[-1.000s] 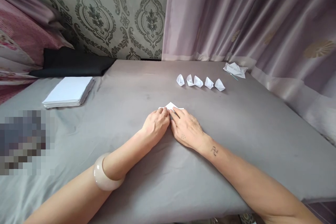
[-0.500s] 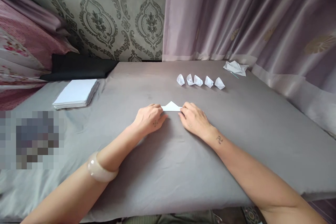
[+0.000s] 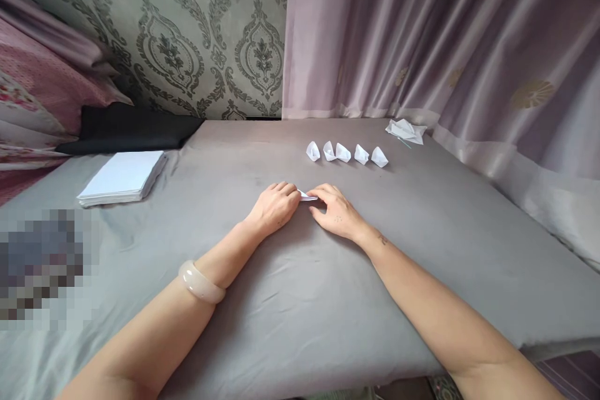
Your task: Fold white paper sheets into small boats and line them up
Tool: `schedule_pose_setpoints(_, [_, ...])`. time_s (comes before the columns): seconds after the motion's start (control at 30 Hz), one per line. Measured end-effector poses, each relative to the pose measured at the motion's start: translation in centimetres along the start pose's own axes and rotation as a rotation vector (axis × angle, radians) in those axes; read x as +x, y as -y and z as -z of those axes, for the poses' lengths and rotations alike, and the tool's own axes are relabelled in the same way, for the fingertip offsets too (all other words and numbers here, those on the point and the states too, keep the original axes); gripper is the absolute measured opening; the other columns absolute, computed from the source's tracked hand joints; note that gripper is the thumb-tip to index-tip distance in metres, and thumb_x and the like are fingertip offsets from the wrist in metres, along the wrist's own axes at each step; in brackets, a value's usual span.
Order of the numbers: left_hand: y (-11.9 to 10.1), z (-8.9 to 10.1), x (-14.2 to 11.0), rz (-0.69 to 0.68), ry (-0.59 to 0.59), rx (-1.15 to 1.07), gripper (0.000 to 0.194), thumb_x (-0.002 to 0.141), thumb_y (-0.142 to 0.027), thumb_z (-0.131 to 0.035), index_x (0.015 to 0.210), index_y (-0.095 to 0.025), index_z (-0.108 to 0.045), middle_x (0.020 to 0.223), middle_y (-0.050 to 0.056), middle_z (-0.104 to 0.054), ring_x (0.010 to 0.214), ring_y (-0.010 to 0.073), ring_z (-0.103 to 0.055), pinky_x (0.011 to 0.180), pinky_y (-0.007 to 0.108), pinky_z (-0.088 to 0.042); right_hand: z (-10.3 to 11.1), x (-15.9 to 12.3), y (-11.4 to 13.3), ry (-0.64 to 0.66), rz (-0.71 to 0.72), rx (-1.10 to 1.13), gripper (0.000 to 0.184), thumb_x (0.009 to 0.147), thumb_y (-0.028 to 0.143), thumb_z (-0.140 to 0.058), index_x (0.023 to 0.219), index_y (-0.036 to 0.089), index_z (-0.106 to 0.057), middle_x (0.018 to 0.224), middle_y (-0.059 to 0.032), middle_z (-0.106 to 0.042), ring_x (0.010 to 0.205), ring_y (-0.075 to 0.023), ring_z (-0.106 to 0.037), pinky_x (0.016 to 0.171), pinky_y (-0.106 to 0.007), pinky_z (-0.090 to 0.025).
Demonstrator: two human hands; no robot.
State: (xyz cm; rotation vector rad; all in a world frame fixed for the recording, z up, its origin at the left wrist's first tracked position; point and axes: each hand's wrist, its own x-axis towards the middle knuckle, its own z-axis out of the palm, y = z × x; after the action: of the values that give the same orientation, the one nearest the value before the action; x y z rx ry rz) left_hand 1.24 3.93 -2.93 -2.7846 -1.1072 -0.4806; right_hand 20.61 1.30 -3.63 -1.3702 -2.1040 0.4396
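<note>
White folded paper [image 3: 307, 197], narrow and pointed, sits pinched between both hands [image 3: 276, 206]

Folded paper [image 3: 307, 197]: small, white, plain, folded into narrow, flattish shape. Visible part slim, tapering toward right, lengthwise roughly side to side. Left end hidden under left hand [image 3: 274, 207]; right end by fingers of right hand [image 3: 336, 211]. Low over middle of grey cloth-covered counter [image 3: 300, 306]. Exact folds too small to tell.
</note>
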Motion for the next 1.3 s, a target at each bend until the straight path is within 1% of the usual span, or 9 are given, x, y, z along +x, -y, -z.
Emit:
schedule_pose_setpoints(0.13, [-0.5, 1.2, -0.1, 0.188, -0.104, -0.406, 0.032, 0.097, -0.031, -0.038, 0.086, -0.015, -0.063, 0.08, 0.005, -0.061, 0.073, 0.0165, -0.054, 0.068, 0.029, -0.04, 0.8, 0.5, 0.4, -0.12, -0.011, 0.188, 0.012, 0.087, 0.027, -0.055, 0.089, 0.021, -0.066, 0.095, -0.0041, -0.064, 0.088, -0.0174, -0.058, 0.077, -0.03, -0.046])
schedule_pose_setpoints(0.23, [-1.5, 2.2, -0.4, 0.393, -0.051, -0.852, 0.042, 0.095, -0.044, -0.039, 0.074, -0.016, -0.061, 0.068, 0.002, -0.056, 0.062, 0.013, -0.05, 0.056, 0.025, -0.037, 2.1, 0.5, 1.1, -0.136, -0.112, 0.422, 0.018, 0.087, 0.035, -0.056, 0.09, 0.02, -0.066, 0.087, -0.0027, -0.067, 0.076, -0.0152, -0.06, 0.07, -0.028, -0.047])
schedule_pose_setpoints(0.33, [-2.6, 2.5, -0.5, 0.461, -0.12, -1.263, 0.03, 0.087, -0.046, -0.057, 0.098, -0.018, -0.059, 0.078, 0.002, -0.062, 0.067, 0.014, -0.056, 0.057, 0.024, -0.042, 3.1, 0.2, 2.2, -0.09, -0.142, 0.566, 0.021, 0.087, 0.037, -0.056, 0.093, 0.02, -0.065, 0.086, -0.0022, -0.069, 0.078, -0.0155, -0.063, 0.072, -0.028, -0.048])
schedule_pose_setpoints(0.37, [-2.9, 2.5, -0.5, 0.47, -0.162, -1.362, 0.033, 0.083, -0.044, -0.063, 0.104, -0.019, -0.055, 0.082, 0.002, -0.064, 0.069, 0.0145, -0.058, 0.058, 0.024, -0.044, 3.3, 0.1, 2.6, -0.09, -0.143, 0.565, 0.019, 0.086, 0.036, -0.057, 0.094, 0.02, -0.065, 0.086, -0.0018, -0.069, 0.078, -0.0154, -0.063, 0.072, -0.028, -0.048])
schedule_pose_setpoints(0.43, [-3.4, 2.2, -0.5, 0.503, -0.239, -1.49, 0.036, 0.078, -0.038, -0.07, 0.105, -0.02, -0.052, 0.084, 0.002, -0.065, 0.07, 0.0142, -0.06, 0.058, 0.023, -0.045, 3.5, -0.2, 3.3, -0.128, -0.154, 0.51, 0.019, 0.085, 0.034, -0.058, 0.098, 0.022, -0.061, 0.084, -0.0003, -0.069, 0.074, -0.0145, -0.063, 0.07, -0.027, -0.048])
schedule_pose_setpoints(0.63, [-4.4, 2.0, -0.3, 0.624, -0.389, -1.562, 0.022, 0.076, -0.031, -0.073, 0.085, -0.017, -0.058, 0.077, -0.001, -0.063, 0.068, 0.0104, -0.058, 0.063, 0.022, -0.046, 2.9, -0.8, 4.5, -0.328, -0.16, 0.22, 0.027, 0.081, 0.036, -0.063, 0.103, 0.025, -0.05, 0.076, 0.0035, -0.065, 0.058, -0.0122, -0.055, 0.064, -0.027, -0.045])
schedule_pose_setpoints(0.73, [-4.6, 2.0, -0.3, 0.634, -0.403, -1.58, 0.023, 0.075, -0.032, -0.074, 0.086, -0.018, -0.059, 0.08, 0.0, -0.065, 0.071, 0.0119, -0.06, 0.065, 0.024, -0.047, 2.6, -0.9, 4.5, -0.318, -0.14, 0.151, 0.021, 0.082, 0.035, -0.062, 0.099, 0.026, -0.052, 0.077, 0.003, -0.064, 0.056, -0.0119, -0.053, 0.063, -0.027, -0.045])
schedule_pose_setpoints(1.0, [-4.6, 2.1, -0.1, 0.628, -0.434, -1.561, 0.023, 0.073, -0.034, -0.075, 0.082, -0.019, -0.06, 0.079, 0.0, -0.067, 0.075, 0.0141, -0.061, 0.069, 0.027, -0.048, 2.2, -0.9, 3.9, -0.287, -0.068, 0.227, 0.009, 0.086, 0.033, -0.059, 0.092, 0.026, -0.057, 0.079, 0.0015, -0.063, 0.06, -0.0114, -0.054, 0.063, -0.025, -0.045])
schedule_pose_setpoints(1.3, [-4.5, 2.3, -0.2, 0.686, -0.384, -1.654, 0.025, 0.074, -0.034, -0.075, 0.086, -0.016, -0.065, 0.085, 0.003, -0.068, 0.081, 0.0157, -0.063, 0.079, 0.031, -0.05, 2.3, -0.9, 4.0, -0.266, -0.048, 0.224, 0.017, 0.087, 0.032, -0.057, 0.102, 0.026, -0.062, 0.081, 0.0007, -0.063, 0.064, -0.0127, -0.055, 0.065, -0.026, -0.046])
